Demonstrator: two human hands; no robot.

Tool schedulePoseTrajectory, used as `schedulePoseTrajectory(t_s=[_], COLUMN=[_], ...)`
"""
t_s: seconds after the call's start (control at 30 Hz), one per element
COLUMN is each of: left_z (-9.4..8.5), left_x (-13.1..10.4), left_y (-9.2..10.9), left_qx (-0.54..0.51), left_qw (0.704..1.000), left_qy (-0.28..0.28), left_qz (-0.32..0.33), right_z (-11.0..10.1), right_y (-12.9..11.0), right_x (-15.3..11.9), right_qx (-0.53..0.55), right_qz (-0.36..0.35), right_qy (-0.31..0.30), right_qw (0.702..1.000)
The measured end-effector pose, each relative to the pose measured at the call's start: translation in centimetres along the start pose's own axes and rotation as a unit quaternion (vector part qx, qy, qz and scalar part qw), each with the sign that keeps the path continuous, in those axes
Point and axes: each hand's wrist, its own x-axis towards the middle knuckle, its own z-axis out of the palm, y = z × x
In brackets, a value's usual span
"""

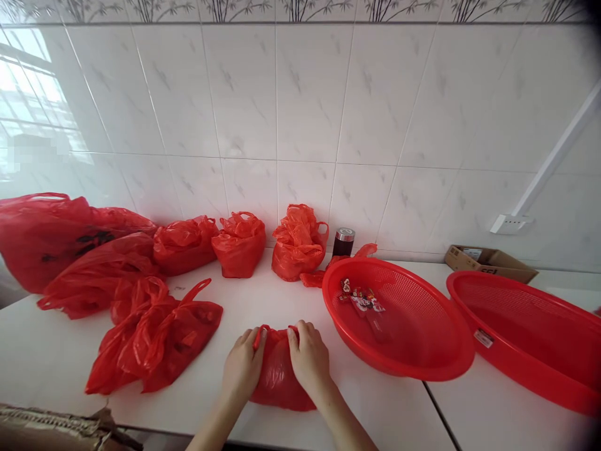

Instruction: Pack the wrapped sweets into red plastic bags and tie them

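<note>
A red plastic bag (280,376) rests on the white table (253,307) close to its front edge. My left hand (245,363) grips the bag's upper left side, with the fingers curled over its rim. On the opposite side my right hand (308,356) pinches the upper right rim between thumb and fingers. What lies inside the bag is hidden. To the right of my hands stands a red plastic colander (422,326), with a few small printed packets (366,300) in it.
Several filled red bags (183,338) lie to the left and along the tiled wall. A dark jar with a silver lid (344,241) stands behind the colander. At the right are a second red basket (530,351) and a cardboard box (491,263). Torn cardboard (51,429) sits at lower left.
</note>
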Motion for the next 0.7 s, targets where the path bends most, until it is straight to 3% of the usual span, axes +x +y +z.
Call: schedulePoseTrajectory(t_s=[0.2, 0.4, 0.53, 0.6, 0.7], left_z=[1.7, 1.3, 0.3, -0.7, -2.6], left_x=[0.3, 1.7, 2.3, 2.2, 1.9], left_y=[0.1, 0.2, -0.6, -1.2, -1.6], left_qx=[0.039, -0.004, -0.109, -0.187, -0.325], left_qw=[0.998, 0.997, 0.989, 0.974, 0.934], left_qy=[-0.055, -0.064, -0.061, -0.058, -0.037], left_qz=[-0.015, -0.042, -0.085, -0.112, -0.141], right_z=[1.3, 2.6, 1.3, -0.4, -3.0], right_y=[0.0, 1.0, 1.0, 0.8, 0.4], right_x=[-0.4, 1.1, 1.0, 0.2, -1.6], right_qx=[-0.056, 0.026, 0.100, 0.242, 0.497], right_qz=[-0.011, 0.023, 0.044, 0.055, 0.042], right_qy=[-0.036, -0.057, -0.045, -0.033, -0.061], right_qw=[0.998, 0.998, 0.993, 0.968, 0.865])
